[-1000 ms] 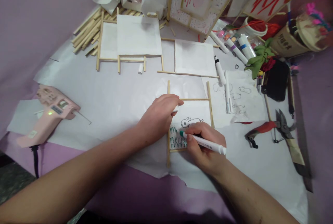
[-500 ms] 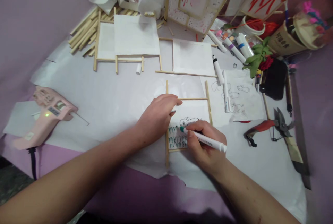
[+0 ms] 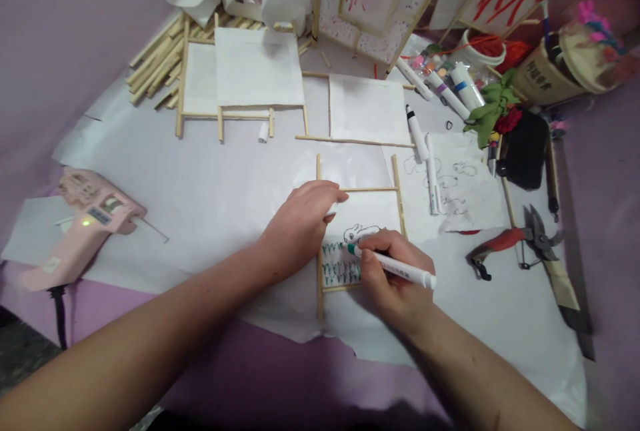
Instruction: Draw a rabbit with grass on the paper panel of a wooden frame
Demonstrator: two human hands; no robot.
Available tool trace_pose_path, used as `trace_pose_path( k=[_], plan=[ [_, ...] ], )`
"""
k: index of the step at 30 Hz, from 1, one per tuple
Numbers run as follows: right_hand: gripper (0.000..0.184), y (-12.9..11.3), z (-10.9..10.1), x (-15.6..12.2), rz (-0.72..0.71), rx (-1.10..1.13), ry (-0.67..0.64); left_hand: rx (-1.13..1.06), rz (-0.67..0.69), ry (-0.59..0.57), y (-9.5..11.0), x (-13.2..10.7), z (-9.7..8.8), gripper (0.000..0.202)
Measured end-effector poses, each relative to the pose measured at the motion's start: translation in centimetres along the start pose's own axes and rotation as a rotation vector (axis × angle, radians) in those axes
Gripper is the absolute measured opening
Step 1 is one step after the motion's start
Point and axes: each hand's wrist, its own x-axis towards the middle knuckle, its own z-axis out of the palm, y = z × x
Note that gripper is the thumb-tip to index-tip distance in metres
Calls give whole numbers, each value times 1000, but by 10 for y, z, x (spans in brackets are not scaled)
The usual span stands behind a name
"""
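the right hand [image 3: 395, 277] has a green-tipped marker [image 3: 395, 268] pinched in a writing grip, fingers closed round the white barrel, tip down on the paper panel [image 3: 367, 214] just under a small outline rabbit [image 3: 361, 233]. rows of green grass strokes [image 3: 341, 266] already fill the lower left of that panel. the left hand [image 3: 300, 224] lies flat with fingers loosely curled, holding nothing, pressing on the panel's left side and its wooden stick frame [image 3: 399, 184].

to do this well, i'd say the strokes want to stay short and light, since the paper looks thin and is stretched over sticks; the left hand's weight is what stops the frame sliding on the white sheet [image 3: 210, 184] beneath. the writing hand covers the lower right of the panel, so i cannot tell what is drawn there, and smudging wet ink with the heel of the hand looks like the main risk.

around it: a pink glue gun [image 3: 85, 224] with a lit green lamp well off to the left, two more paper-covered frames [image 3: 250, 77] further back, a bundle of loose sticks [image 3: 155, 61] behind them. to the right, a sketch sheet [image 3: 465, 184] of rabbits with two capped markers [image 3: 425, 151] lying on it, and red-handled pliers [image 3: 510, 244] nearer the edge. nothing sits close enough to crowd the drawing hand.
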Motion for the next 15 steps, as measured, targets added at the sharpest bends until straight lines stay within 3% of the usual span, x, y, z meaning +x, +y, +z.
trace_pose_path(
  k=[15],
  plan=[
    [12,2,-2,-1,11,4,0,-2,7,-4,1,0,-1,33]
  ],
)
